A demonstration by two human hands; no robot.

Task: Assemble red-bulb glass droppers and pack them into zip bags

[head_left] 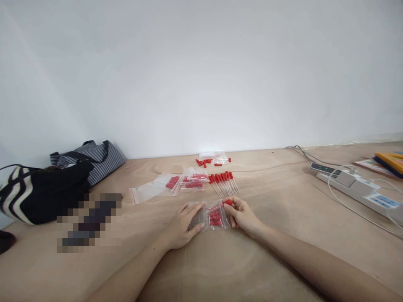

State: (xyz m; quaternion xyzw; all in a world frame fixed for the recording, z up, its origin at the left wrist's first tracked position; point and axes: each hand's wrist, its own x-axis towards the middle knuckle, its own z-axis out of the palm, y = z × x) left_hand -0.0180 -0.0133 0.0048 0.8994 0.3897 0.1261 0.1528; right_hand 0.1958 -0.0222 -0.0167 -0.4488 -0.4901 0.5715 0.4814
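Observation:
A clear zip bag (215,218) with several red rubber bulbs inside lies on the table between my hands. My left hand (182,224) rests on the bag's left side, its fingers stretched and its thumb apart from them. Between the thumb and fingers of my right hand (244,216) is one red rubber bulb (227,202), held at the bag's upper right corner. Just beyond, a row of glass droppers (225,184) with red bulbs lies with tips toward me. Left of the droppers are other zip bags (193,183) holding red bulbs.
Loose red bulbs (204,162) lie near the wall beside a clear bag (211,155). A white power strip (362,191) with cables stands at the right, past it a yellow and blue object (390,161). At the left are a striped bag (105,161) and a black-and-white bag (56,188).

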